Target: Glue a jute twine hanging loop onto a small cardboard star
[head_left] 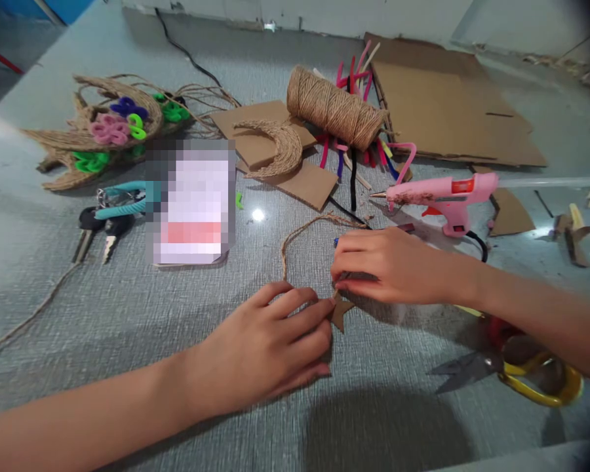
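grey woven-texture surface [128, 314], brown cardboard star [341, 313], tan jute string [295, 239], tan twine spool [334, 108], pink glue gun [442, 196] with red trigger, yellow-handled scissors [535, 380], teal pliers [122, 200], black-headed keys [101, 229], pink, purple, green pipe-cleaner flowers [118, 124]

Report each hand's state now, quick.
Left hand: fingers pinched on the small cardboard star.
Right hand: curled over the star's top and the jute twine; grip hidden.

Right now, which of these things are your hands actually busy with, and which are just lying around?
In hand:
left hand and right hand, both on the small cardboard star
jute string looping up from the star

Lying about:
pink glue gun
twine spool
twine-wrapped crescent
scissors
keys
pipe cleaners
cardboard sheet
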### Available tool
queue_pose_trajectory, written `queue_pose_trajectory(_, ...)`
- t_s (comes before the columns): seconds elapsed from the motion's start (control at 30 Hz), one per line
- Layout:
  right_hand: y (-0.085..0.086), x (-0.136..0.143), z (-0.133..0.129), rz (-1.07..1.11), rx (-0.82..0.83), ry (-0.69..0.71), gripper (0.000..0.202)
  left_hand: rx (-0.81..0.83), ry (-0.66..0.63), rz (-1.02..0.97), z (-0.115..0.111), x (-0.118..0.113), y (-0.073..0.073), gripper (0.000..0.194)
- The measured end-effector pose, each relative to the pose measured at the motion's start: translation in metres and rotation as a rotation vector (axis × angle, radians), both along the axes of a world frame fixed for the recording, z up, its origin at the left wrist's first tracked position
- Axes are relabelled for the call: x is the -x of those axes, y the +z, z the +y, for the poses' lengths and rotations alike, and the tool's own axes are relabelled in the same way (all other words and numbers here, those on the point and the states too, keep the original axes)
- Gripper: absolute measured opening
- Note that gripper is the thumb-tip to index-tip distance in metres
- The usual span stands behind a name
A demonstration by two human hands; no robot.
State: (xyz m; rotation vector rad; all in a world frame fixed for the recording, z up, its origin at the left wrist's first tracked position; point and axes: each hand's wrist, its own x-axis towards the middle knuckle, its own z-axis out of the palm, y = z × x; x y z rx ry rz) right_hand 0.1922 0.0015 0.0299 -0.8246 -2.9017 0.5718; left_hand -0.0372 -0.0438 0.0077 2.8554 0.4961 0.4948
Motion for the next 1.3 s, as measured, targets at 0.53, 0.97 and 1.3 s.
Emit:
queue_pose_trajectory(0.53,0.002,0.004,0.006,-0.042,0.173,-0.097,0.011,0.032,-0.015,0.015,0.0,0.001,0.001,0.026)
queue_pose_trajectory(0.97,0.008,0.007,0.002,0.152,0.168,-0.299,0.022,0.074,-0.017,0.023,-0.001,0.001,0.001,0.028)
queue_pose_trajectory(1.3,-0.01,0.012,-0.011,-0.045,0.049,-0.266,0.032,0.017,-0.011,0.003,-0.002,0.001,0.0,0.028)
